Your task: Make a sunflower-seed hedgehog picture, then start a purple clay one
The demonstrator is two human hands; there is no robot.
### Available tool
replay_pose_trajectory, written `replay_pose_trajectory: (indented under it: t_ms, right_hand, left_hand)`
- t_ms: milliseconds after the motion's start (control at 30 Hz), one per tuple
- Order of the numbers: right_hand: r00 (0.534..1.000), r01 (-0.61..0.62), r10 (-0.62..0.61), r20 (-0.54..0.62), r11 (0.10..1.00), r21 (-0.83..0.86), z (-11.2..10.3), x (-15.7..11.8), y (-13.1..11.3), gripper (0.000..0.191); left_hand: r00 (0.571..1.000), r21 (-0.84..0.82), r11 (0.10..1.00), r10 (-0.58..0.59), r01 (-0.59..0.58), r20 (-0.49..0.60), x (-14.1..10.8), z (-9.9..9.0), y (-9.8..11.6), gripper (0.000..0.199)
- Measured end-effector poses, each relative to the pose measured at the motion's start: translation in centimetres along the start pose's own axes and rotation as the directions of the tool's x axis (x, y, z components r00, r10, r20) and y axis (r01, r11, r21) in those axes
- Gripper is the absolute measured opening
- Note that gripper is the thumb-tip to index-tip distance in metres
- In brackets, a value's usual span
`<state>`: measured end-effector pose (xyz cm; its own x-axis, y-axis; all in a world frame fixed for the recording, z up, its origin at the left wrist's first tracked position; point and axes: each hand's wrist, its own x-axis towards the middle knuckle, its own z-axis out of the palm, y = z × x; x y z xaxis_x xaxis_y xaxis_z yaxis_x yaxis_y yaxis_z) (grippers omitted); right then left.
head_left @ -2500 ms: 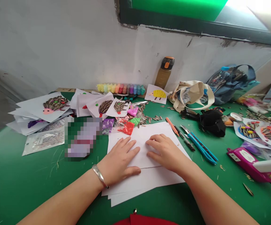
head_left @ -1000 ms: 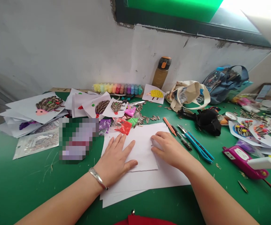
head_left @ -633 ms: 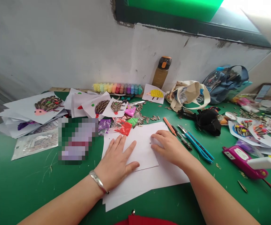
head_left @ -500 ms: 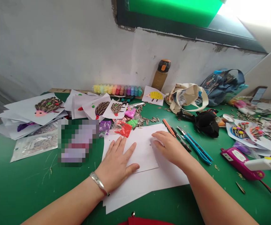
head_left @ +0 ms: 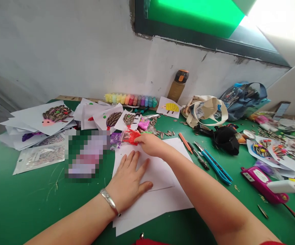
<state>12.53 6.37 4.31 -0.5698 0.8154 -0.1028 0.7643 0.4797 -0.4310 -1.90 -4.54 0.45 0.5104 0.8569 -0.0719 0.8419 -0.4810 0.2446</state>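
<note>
Left hand [head_left: 128, 178]: released, palm down with fingers spread, pressing on the white paper [head_left: 160, 204].
Right hand [head_left: 151, 144]: fingertips at the red packet [head_left: 130, 136]; whether they pinch it cannot be told.
Red packet: at the paper's far left edge, beside the purple packet [head_left: 116, 140].
Surface: a green tabletop [head_left: 45, 204], scuffed with pale scratches; the paper lies in layers at the near middle.
Left side: stacked sheets [head_left: 30, 117], the top one bearing a seed-covered hedgehog.
Right of the paper: an orange pen [head_left: 185, 143] and a blue cutter [head_left: 215, 165]; farther right, a magenta device [head_left: 262, 183].
Far side: loose seeds [head_left: 169, 133], a row of coloured packs [head_left: 131, 100], a bottle [head_left: 176, 88] and a cream bag [head_left: 197, 110].
Room: a grey wall [head_left: 73, 51] with chipped patches, and a dark-framed window [head_left: 201, 15] glowing green.
</note>
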Motion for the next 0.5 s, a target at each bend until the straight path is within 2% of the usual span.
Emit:
replay_pose_trajectory:
  t_ms: [100,167,267,333,433,500]
  right_hand:
    - [1.0,-0.019,0.02,-0.017,0.998,0.057,-0.3,0.3,0.2,0.048]
    - [0.999,-0.004,0.009,-0.054,0.996,0.091,-0.6,-0.9,0.6,0.048]
    - [0.992,0.001,0.016,-0.126,0.991,0.131,-0.6,-4.4,1.5,0.043]
    - [0.987,-0.003,0.018,-0.161,0.996,0.09,-0.1,-7.3,2.2,0.038]
    - [0.988,0.084,-0.08,-0.134,0.996,0.018,1.3,-10.9,3.3,0.037]
    - [0.984,0.093,-0.097,-0.15,0.995,-0.032,2.2,-12.3,3.7,0.037]
  left_hand:
    - [1.0,0.006,1.0,0.002,-0.003,0.007,0.0,-0.1,0.0,0.067]
    - [1.0,0.011,1.0,0.008,-0.008,0.017,0.0,-0.1,0.0,0.069]
    - [1.0,0.01,1.0,0.013,-0.013,0.018,0.0,0.0,-0.2,0.072]
    - [1.0,0.0,1.0,0.017,-0.017,0.002,0.1,0.1,-0.4,0.074]
    - [1.0,-0.009,1.0,0.023,-0.023,-0.009,0.2,0.2,-0.6,0.074]
    - [0.999,-0.008,0.999,0.038,-0.038,-0.011,0.3,0.3,-0.6,0.071]
